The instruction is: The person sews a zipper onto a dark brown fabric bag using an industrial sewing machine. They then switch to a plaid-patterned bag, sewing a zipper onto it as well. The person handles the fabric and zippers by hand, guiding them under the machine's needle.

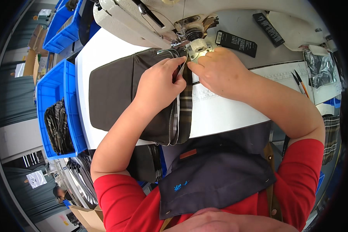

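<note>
A dark brown fabric piece (pixel 113 91) lies flat on the white sewing table, its right edge under the sewing machine (pixel 127 29). A metal-toothed zipper (pixel 171 123) runs along that edge, beside a pale strip and plaid fabric (pixel 186 106). My left hand (pixel 158 82) is closed on the zipper edge, thumb and forefinger pinching close to the presser foot (pixel 179 43). My right hand (pixel 221 73) is closed too, its curled fingertips at the plaid fabric's edge just right of the needle area. Its fingers partly hide what they grip.
Two black boxes (pixel 236 43) lie right of the machine head. Tweezers and a pen (pixel 301 84) rest near a clear plastic bag (pixel 321 69) at the right. Ruler markings (pixel 205 95) cross the table. A blue bin (pixel 51 87) with folded plaid pieces (pixel 58 127) stands left.
</note>
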Tool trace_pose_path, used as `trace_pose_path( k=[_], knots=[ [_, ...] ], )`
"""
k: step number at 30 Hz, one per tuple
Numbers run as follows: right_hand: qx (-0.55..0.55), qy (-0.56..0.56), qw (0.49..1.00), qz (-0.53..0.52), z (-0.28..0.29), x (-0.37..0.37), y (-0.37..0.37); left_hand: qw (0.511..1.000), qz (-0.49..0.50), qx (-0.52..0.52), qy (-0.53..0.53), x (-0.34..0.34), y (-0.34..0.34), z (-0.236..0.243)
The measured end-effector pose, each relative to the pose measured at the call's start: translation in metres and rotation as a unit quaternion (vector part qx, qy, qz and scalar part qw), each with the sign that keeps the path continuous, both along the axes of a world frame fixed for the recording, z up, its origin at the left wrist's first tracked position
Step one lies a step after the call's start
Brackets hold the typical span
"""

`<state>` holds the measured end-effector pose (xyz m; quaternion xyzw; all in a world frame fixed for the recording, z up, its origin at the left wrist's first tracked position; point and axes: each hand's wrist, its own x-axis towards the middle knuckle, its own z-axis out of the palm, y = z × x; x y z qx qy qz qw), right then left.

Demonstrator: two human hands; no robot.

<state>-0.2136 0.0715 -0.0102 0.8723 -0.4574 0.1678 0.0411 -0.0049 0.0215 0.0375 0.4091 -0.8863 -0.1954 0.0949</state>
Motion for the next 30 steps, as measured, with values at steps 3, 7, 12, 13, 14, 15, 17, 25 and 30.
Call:
trace_pose_path(
  k=[3, 7, 12, 13, 14, 15, 17, 25, 30],
  knots=[
    [-0.005, 0.005, 1.000, -0.005, 0.000, 0.000, 0.000, 1.000, 0.000, 0.007, 0.000, 0.001, 0.000, 0.000],
    [-0.008, 0.011, 0.999, -0.032, -0.001, 0.000, -0.002, 0.991, 0.052, 0.116, 0.043, 0.003, -0.002, 0.000],
    [-0.042, 0.029, 0.998, -0.043, -0.004, 0.001, -0.002, 0.988, 0.060, 0.131, 0.050, 0.005, -0.003, -0.002],
    [-0.038, 0.030, 0.998, -0.043, -0.004, 0.001, -0.003, 0.990, 0.059, 0.117, 0.045, 0.004, -0.002, -0.002],
    [-0.034, 0.031, 0.998, -0.044, -0.005, 0.001, -0.003, 0.993, 0.051, 0.101, 0.035, 0.003, -0.002, -0.002],
    [-0.030, 0.032, 0.998, -0.044, -0.006, 0.001, -0.004, 0.995, 0.043, 0.085, 0.025, 0.002, -0.001, -0.001],
    [-0.045, 0.027, 0.998, -0.046, -0.008, 0.001, -0.004, 0.997, 0.029, 0.065, 0.022, 0.002, 0.000, -0.001],
    [-0.036, -0.013, 0.998, -0.057, -0.004, 0.002, -0.006, 0.997, 0.025, 0.052, 0.041, 0.004, 0.005, -0.006],
    [-0.002, -0.044, 0.997, -0.064, -0.005, 0.002, -0.009, 0.999, 0.009, 0.005, 0.042, 0.004, 0.008, -0.008]
  ],
)
